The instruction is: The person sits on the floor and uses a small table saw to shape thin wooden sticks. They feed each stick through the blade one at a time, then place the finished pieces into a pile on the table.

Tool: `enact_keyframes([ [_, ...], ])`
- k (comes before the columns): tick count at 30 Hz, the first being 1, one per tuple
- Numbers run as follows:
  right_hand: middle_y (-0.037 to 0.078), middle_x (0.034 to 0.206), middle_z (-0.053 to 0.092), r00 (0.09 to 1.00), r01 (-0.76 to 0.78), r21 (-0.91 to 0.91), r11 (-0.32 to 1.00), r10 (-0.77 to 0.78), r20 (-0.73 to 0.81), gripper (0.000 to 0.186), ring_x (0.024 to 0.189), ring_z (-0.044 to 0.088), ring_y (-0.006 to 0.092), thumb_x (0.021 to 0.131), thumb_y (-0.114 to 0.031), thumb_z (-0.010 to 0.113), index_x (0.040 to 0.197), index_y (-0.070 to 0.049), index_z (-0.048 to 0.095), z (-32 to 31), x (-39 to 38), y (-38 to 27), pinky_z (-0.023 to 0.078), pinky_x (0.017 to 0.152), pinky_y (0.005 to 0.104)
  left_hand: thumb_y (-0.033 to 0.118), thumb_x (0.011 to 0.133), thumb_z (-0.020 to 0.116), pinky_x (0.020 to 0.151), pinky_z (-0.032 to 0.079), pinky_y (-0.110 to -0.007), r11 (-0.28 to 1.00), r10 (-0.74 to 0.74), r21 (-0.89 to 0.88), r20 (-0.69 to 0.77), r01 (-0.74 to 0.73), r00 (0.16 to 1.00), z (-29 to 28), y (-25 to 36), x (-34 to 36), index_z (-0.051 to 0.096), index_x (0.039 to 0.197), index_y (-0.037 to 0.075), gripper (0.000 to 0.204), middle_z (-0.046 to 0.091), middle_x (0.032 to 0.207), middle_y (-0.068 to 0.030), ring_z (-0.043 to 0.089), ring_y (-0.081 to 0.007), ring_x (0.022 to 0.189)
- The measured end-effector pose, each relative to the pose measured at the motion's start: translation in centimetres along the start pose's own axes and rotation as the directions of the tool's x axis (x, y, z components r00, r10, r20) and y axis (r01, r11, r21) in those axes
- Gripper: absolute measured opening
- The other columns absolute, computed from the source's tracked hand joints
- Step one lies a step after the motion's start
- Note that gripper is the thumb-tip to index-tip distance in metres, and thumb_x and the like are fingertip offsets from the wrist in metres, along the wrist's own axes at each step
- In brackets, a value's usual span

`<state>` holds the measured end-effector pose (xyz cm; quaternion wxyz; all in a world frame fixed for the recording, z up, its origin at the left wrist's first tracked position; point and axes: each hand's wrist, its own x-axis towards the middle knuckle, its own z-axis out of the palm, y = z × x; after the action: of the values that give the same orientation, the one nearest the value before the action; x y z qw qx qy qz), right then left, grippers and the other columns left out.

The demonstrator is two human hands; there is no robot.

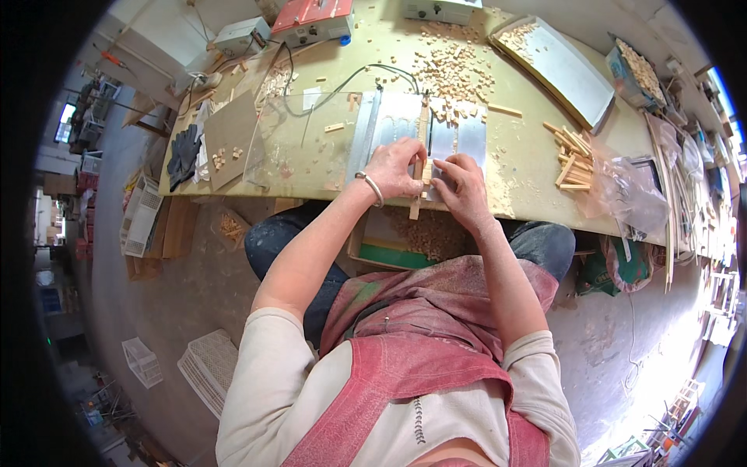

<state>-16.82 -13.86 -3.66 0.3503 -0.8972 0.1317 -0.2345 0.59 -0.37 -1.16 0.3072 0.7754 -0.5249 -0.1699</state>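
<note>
Both hands meet over a silvery metal work plate (389, 117) at the front of the bench. My left hand (395, 166), with a pale bangle at its wrist, has its thumb and fingers closed at a narrow wooden strip (415, 208) that runs front to back across the plate. From the other side my right hand (464, 189) bends its thumb and fingers in against a short light wooden piece (427, 173) beside that strip. The fingers partly cover both pieces. Just right of the strip, a dark narrow slot (432, 140) shows in the plate.
Small wooden blocks (455, 70) lie heaped behind the plate. Wooden sticks (572, 159) and clear plastic (630, 191) are at right, below a metal tray (556, 70). A clear sheet (299, 144), cable (342, 84) and dark gloves (184, 154) lie left. Loose blocks (432, 233) sit below the edge.
</note>
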Motion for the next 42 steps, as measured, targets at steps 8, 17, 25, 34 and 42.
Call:
enact_keyframes([
  [8,0.014,0.112,0.066,0.995,0.037,0.034,0.999,-0.040,0.091,0.034,0.109,0.062,0.0337,0.087,-0.007,0.079,0.120,-0.003,0.074,-0.7,0.9,0.3,0.050,0.097,0.0426,0.029,0.067,0.088,0.079,0.056,-0.038,0.999,-0.025,-0.034,0.013,0.025,1.000,-0.1,-0.1,0.5,0.066,0.105,0.009,0.048,0.061,0.094,-0.0083,0.064,-0.0262,0.086],
  [17,0.014,0.109,0.066,0.998,0.055,0.001,0.998,-0.055,0.038,0.030,0.106,0.063,0.0347,0.088,-0.007,0.078,0.118,-0.003,0.075,0.0,2.0,1.0,0.051,0.094,0.0435,0.028,0.069,0.089,0.076,0.054,-0.033,0.986,-0.080,-0.143,0.013,0.081,0.997,-0.2,-0.9,1.8,0.067,0.109,0.008,0.049,0.061,0.095,-0.0050,0.059,-0.0185,0.083],
  [25,0.014,0.107,0.066,0.998,0.020,0.065,0.998,-0.017,-0.056,0.030,0.103,0.064,0.0337,0.086,-0.008,0.080,0.115,-0.003,0.076,0.4,1.8,2.0,0.052,0.091,0.0434,0.024,0.068,0.085,0.075,0.053,-0.034,0.994,-0.049,-0.100,-0.002,0.049,0.999,-0.4,-1.1,2.7,0.067,0.107,0.009,0.046,0.058,0.092,-0.0045,0.058,-0.0193,0.081],
  [34,0.014,0.105,0.068,0.947,-0.077,0.071,0.995,0.095,-0.306,0.030,0.096,0.066,0.0242,0.090,-0.005,0.079,0.118,0.002,0.075,-4.5,-1.5,3.6,0.055,0.082,0.0340,0.023,0.066,0.086,0.079,0.055,-0.035,0.998,-0.030,-0.061,-0.036,0.028,0.999,-0.5,-1.7,3.7,0.068,0.107,0.011,0.046,0.060,0.093,-0.0047,0.061,-0.0212,0.085],
  [42,0.010,0.104,0.068,0.880,-0.247,0.019,0.969,0.232,-0.416,0.030,0.087,0.062,0.0171,0.091,-0.002,0.075,0.121,0.001,0.074,-9.3,-6.5,7.5,0.050,0.077,0.0288,0.022,0.066,0.086,0.079,0.055,-0.034,0.997,-0.033,-0.077,-0.059,0.028,0.998,-0.6,-1.9,4.7,0.069,0.107,0.010,0.046,0.060,0.093,-0.0044,0.060,-0.0202,0.085],
])
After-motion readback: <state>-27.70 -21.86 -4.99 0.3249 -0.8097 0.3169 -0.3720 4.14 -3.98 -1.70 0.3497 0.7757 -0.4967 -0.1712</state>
